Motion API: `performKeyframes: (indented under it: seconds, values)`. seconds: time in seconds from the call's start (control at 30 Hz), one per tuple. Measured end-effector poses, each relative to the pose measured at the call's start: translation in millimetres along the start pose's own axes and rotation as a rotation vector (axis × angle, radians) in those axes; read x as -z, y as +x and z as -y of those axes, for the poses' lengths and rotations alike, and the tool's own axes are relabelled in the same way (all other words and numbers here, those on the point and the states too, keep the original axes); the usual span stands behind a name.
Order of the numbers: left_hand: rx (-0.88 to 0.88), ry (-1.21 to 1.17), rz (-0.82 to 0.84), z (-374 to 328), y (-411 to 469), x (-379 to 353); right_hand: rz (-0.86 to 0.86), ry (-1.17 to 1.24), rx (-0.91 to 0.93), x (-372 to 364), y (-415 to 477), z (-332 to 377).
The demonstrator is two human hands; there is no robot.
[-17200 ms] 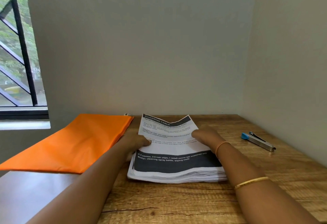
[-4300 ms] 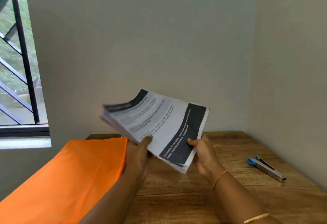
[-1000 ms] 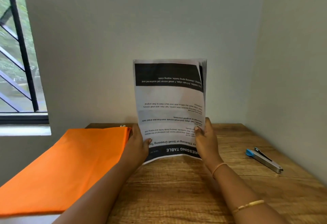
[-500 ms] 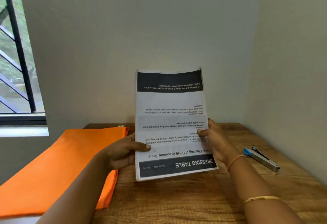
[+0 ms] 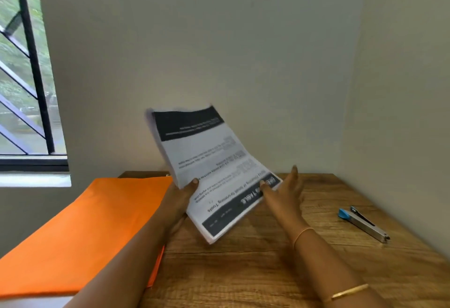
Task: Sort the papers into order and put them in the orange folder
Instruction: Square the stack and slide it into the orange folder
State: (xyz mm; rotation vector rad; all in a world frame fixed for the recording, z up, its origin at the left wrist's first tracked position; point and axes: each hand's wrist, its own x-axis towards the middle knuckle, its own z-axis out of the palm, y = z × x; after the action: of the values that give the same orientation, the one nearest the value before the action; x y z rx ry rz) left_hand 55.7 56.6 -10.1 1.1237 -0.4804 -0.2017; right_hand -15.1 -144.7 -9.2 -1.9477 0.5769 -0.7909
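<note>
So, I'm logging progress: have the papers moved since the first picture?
Yes: the papers lay flat on the table; now the left hand holds them tilted above it.

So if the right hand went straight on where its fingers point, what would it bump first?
Probably the back wall. The right hand, open, points forward and up along the right edge of the papers, which the left hand holds, so it would likely slide past them. Depth is unclear.

The left hand (image 5: 179,201) is lifted and pinches the paper stack (image 5: 214,169), thumb on top. The right hand (image 5: 283,194) has straight fingers, palm facing left.
</note>
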Motion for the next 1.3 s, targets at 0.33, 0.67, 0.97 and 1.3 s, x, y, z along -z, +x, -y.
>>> performKeyframes:
  seconds: [0.33, 0.67, 0.97, 1.3]
  values:
    - [-0.059, -0.171, -0.016, 7, -1, -14, 0.353, 0.843, -0.248, -18, -12, 9]
    - [-0.02, -0.277, -0.165, -20, 3, 14, -0.073, 0.549, 0.117, 29, 17, -1]
    - [-0.139, 0.38, -0.109, -25, 3, 24, -0.187, 0.614, 0.228, 48, 28, -7]
    - [-0.077, 1.203, -0.099, 7, 6, 24, -0.074, 0.244, 0.191, 18, 30, -35]
